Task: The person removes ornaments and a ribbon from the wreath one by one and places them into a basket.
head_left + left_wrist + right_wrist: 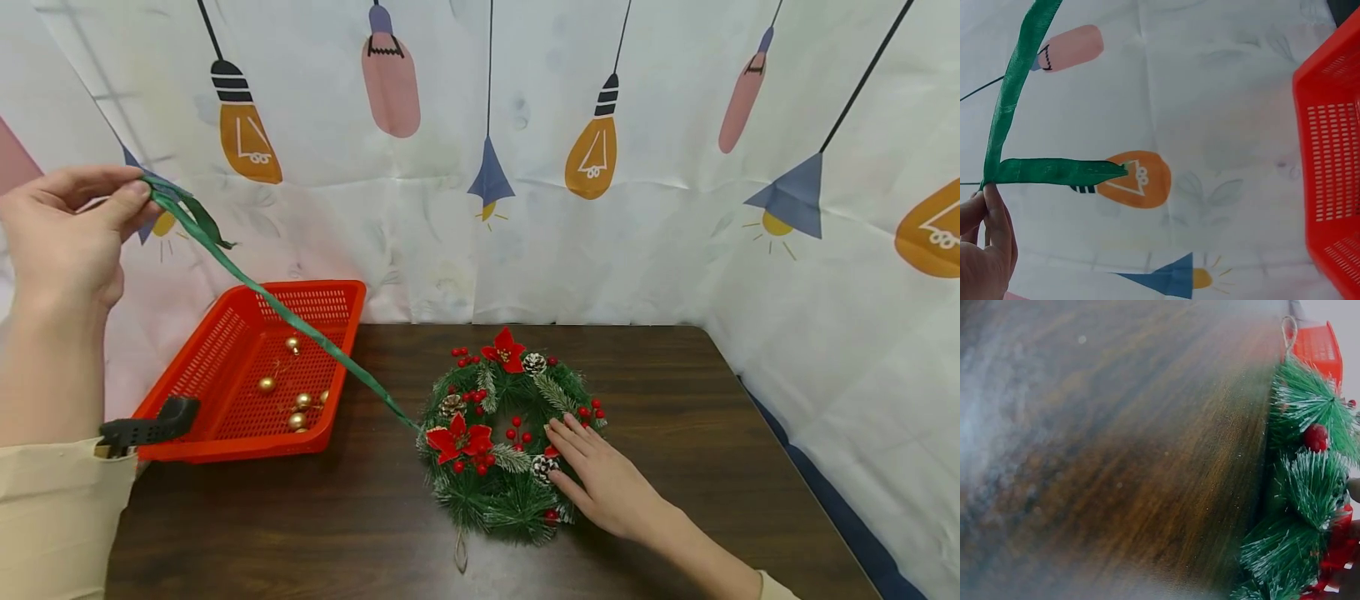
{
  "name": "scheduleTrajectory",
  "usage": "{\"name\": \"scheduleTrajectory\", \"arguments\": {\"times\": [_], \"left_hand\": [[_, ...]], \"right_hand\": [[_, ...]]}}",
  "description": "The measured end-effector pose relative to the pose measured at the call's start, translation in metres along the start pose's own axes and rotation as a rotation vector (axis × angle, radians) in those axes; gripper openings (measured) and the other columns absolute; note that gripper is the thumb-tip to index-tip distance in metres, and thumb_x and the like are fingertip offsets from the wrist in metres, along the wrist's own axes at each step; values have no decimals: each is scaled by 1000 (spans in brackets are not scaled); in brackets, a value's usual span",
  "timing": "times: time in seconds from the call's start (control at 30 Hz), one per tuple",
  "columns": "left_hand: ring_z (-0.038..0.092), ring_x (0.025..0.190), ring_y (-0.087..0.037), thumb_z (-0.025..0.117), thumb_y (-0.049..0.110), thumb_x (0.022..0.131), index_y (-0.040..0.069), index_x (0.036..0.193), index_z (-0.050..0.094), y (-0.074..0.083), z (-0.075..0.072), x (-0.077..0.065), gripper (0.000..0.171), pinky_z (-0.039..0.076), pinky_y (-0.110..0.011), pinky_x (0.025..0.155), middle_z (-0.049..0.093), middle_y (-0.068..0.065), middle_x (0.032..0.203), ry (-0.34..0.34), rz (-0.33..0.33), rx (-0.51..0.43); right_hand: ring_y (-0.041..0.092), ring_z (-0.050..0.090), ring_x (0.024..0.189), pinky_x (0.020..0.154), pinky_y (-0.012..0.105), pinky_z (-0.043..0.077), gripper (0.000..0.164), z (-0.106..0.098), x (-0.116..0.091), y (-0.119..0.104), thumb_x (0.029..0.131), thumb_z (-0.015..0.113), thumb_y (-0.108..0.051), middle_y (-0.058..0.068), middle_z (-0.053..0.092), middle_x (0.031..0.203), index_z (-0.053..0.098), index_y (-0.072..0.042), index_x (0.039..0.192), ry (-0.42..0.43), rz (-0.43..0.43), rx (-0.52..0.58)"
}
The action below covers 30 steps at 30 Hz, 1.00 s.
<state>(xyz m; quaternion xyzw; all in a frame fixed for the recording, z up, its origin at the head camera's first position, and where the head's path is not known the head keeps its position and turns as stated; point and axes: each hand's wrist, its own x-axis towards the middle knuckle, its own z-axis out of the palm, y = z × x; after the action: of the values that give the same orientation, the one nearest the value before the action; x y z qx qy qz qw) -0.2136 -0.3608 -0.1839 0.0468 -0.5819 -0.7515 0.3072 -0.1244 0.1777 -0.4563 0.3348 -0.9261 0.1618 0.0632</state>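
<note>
My left hand (75, 221) is raised at the upper left and pinches a green ribbon (277, 307) near one end. A short tail of the ribbon (1060, 170) sticks out past the fingertips in the left wrist view. From there the ribbon runs taut down to the left side of a Christmas wreath (510, 517), where its far end is hidden in the needles. Red poinsettias, berries and pine cones decorate the wreath, which lies on the table. My right hand (607, 479) rests on the wreath's right side with its fingers extended.
A red plastic basket (247, 454) with several small gold ornaments (267, 384) stands at the left of the dark wooden table (675, 400). A twine loop (461, 552) sticks out from the wreath's near edge. A printed curtain (450, 250) hangs behind.
</note>
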Motion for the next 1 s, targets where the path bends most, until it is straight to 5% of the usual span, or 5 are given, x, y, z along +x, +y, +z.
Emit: {"name": "scheduleTrajectory", "arguments": {"times": [0.33,0.67,0.8,1.0], "left_hand": [[72,87,-10,76,2,87,4,115,76,27,5,27,29,55,-18,76,57,0,117,16,1,-81],[72,90,-14,71,-11,88,-5,112,73,33,0,67,25,57,-22,78,60,-5,114,-34,52,-232],[73,86,-11,73,-9,88,-1,111,75,33,-2,66,24,56,-20,76,60,-3,114,-6,36,-157],[73,87,-6,82,13,83,11,117,78,24,-6,47,34,54,-14,73,61,4,117,23,-20,76]], "right_hand": [[35,30,150,118,54,28,61,0,1,1,108,52,-40,18,41,159,46,1,153,-2,-5,4],[35,29,150,118,53,28,61,1,0,1,108,52,-40,18,41,159,46,1,153,-1,-5,8],[35,30,150,118,54,28,60,0,0,0,108,53,-39,18,41,159,46,1,153,0,-5,11],[35,30,150,118,54,28,60,0,-1,0,108,53,-39,18,41,159,45,1,153,2,-7,14]]}}
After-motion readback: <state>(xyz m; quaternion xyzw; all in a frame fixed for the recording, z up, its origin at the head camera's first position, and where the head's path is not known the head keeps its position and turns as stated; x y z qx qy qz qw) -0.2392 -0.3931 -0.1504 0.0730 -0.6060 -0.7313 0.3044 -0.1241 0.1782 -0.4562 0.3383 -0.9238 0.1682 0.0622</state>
